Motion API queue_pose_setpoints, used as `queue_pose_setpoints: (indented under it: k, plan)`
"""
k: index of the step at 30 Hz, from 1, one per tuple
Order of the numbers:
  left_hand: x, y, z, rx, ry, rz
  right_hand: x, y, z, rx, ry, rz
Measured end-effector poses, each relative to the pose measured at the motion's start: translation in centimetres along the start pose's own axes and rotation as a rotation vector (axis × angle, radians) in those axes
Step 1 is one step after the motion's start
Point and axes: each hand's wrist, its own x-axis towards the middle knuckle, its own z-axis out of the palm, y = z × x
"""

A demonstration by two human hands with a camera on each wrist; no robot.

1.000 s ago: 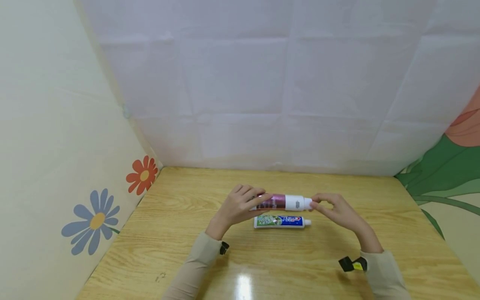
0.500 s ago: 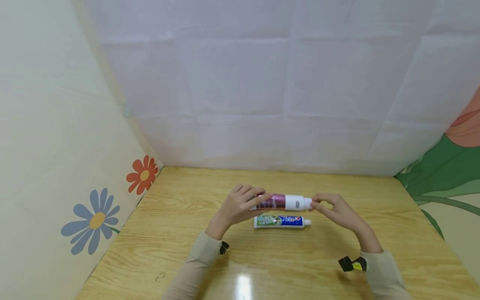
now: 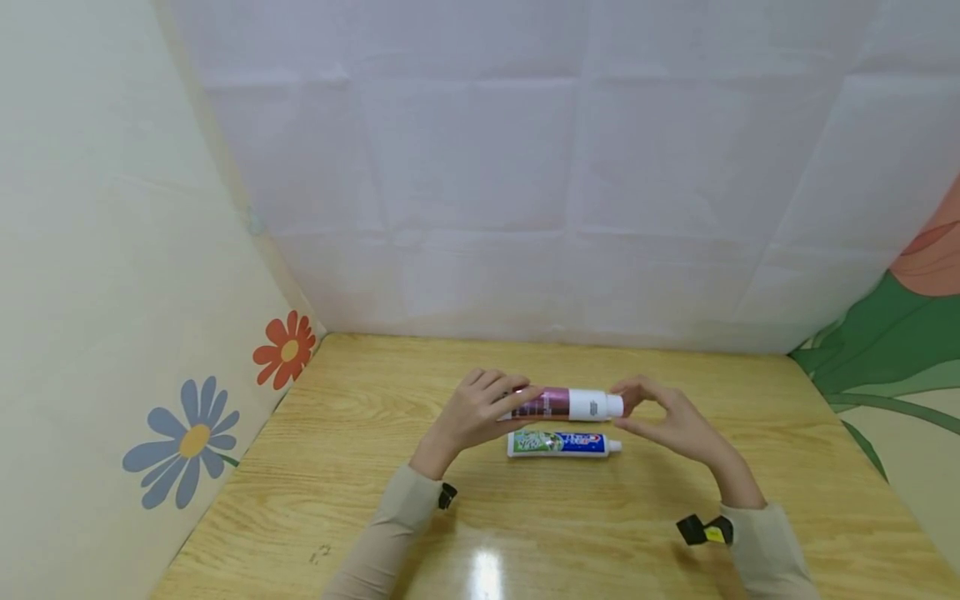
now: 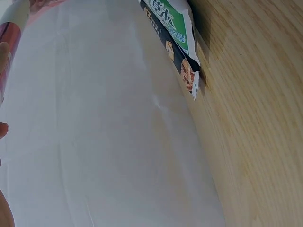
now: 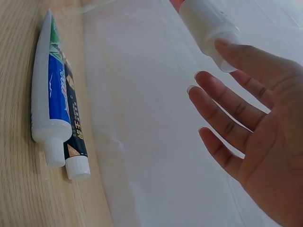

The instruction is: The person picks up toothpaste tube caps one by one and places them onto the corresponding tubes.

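Observation:
My left hand (image 3: 472,412) grips a tube (image 3: 555,403) with a purple body and a white cap end, holding it level above the table with its cap toward the right. Around the white cap (image 3: 615,406), the thumb and index finger of my right hand (image 3: 675,421) stand slightly apart. In the right wrist view the thumb overlaps the cap; whether it touches cannot be told. The other right fingers are loosely extended. Nearer to me lies a blue and green toothpaste tube (image 3: 558,444). Beside it, the right wrist view shows a black tube (image 5: 76,118) with a white cap.
The wooden table (image 3: 360,500) meets a white sheet (image 3: 465,208) at the back. A wall with painted flowers (image 3: 193,442) borders the left side, and one with green painted leaves (image 3: 900,342) the right. Each wrist carries a small black camera (image 3: 705,529).
The thumb and index finger of my right hand have spread from their pinch on the white cap, which shows more fully. The left hand and both lying tubes have stayed in place.

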Motion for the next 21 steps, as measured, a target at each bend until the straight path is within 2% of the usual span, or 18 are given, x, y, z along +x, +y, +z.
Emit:
queue_pose_setpoints:
  k: [21]
  plan:
    - [-0.11,-0.07,0.13,0.007,0.005,0.011,-0.04,-0.20,0.03,-0.017,-0.001,0.038]
